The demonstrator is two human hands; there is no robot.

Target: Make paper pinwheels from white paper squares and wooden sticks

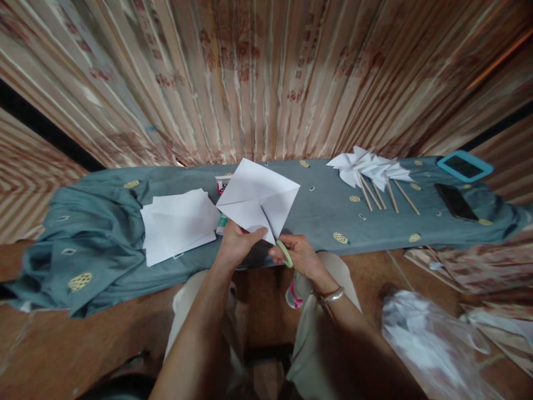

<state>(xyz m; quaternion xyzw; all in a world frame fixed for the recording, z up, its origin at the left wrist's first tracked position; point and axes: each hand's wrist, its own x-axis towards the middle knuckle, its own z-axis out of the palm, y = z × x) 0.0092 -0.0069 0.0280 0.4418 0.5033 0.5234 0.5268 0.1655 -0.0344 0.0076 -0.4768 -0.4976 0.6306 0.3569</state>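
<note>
A square sheet of white paper with crossing crease lines is gripped at its near corner by my left hand, thumb on top. My right hand is closed on scissors with pale green handles. Their blades run into the sheet from its near corner toward the middle. To the left lies a stack of white paper sheets. Partly hidden under the held sheet are a small red-and-white packet and a green-and-white item.
Several white paper pinwheels on wooden sticks lie to the right on the grey-green cloth. Beyond them are a blue-framed tablet and a dark phone. A clear plastic bag of white paper sits on the floor.
</note>
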